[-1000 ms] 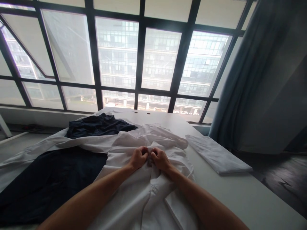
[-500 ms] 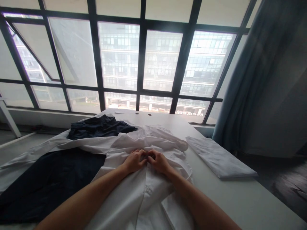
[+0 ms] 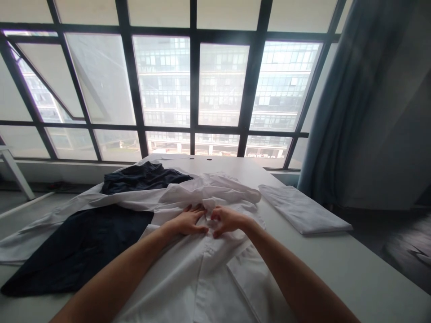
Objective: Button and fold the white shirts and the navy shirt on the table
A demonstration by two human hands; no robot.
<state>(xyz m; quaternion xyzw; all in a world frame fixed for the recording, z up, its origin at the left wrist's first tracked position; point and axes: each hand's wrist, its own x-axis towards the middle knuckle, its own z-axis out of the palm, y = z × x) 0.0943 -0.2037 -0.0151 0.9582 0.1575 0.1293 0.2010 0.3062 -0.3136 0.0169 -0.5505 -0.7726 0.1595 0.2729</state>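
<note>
Both hands have parted: half a second ago their fingertips met over the front placket; now the left hand lies flatter with fingers spread, and the right hand shows a gap between thumb and index finger. Garment positions on the table are otherwise unchanged.

Work location: the white shirt, spread out directly below the head camera, its placket running between my forearms.

Left hand status: open, palm down on the shirt, just left of the placket. Right hand status: open, fingers curled; I cannot tell whether the fingertips touch cloth. A raised fold stands just beyond the fingertips.

Current step, as I judge it: handling the placket at mid-front. The next move calls for keeping the left palm as an anchor, then closing my right thumb and index finger on the placket edge without dragging up the surrounding creases.
</note>
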